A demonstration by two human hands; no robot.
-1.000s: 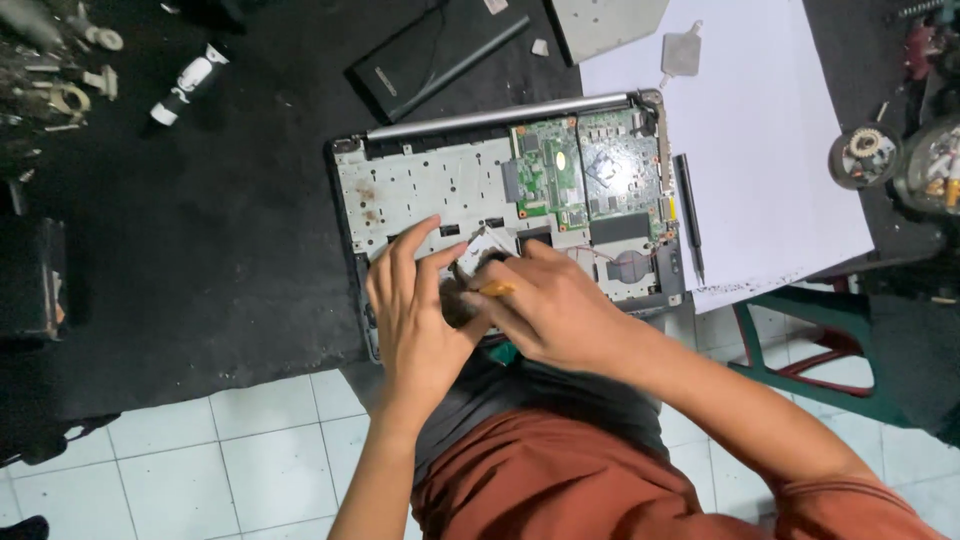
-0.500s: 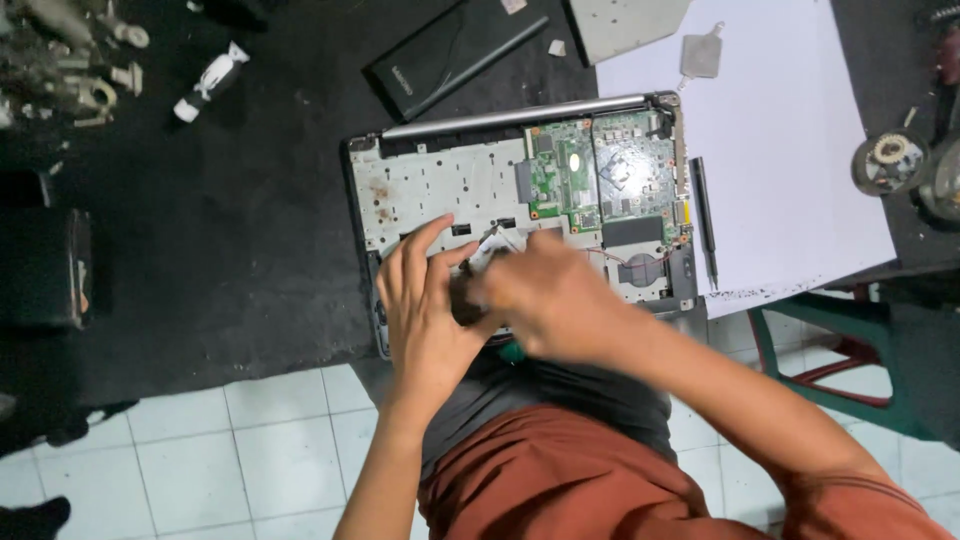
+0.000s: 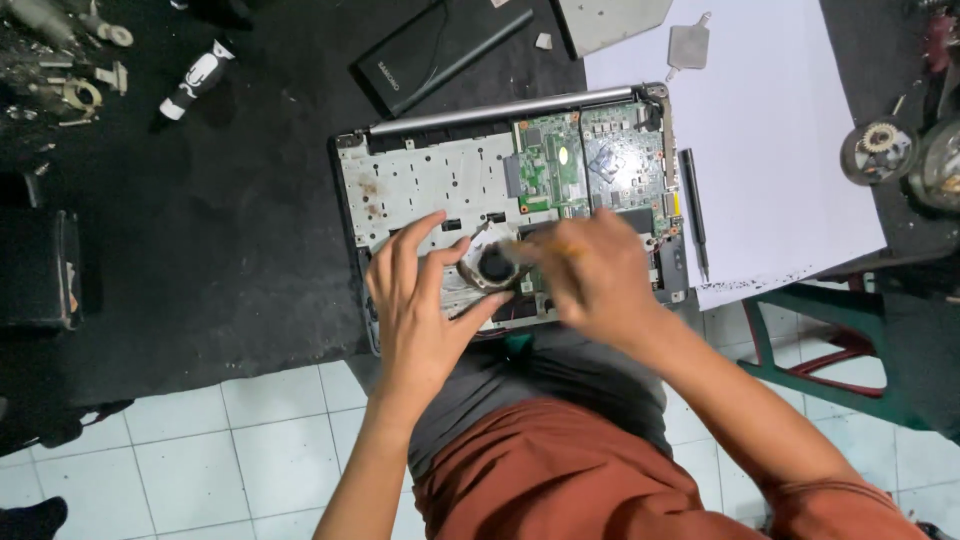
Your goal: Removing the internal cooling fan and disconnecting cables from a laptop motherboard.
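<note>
Between left fingers (image 3: 432, 262), round fan (image 3: 492, 266).

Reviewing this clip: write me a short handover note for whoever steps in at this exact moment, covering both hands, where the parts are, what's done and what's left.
Left hand: spread flat on the opened laptop base, fingers steadying the round cooling fan.
Right hand: blurred, working at the fan's right edge; it seems to hold a thin tool, but I cannot tell for sure.
Parts: green circuit board exposed at the base's upper right; black pen-like tool on the white paper; black flat pack behind the laptop.
Done: base open, internals bare.
Left: the fan sits in its bay, not yet lifted out.
</note>
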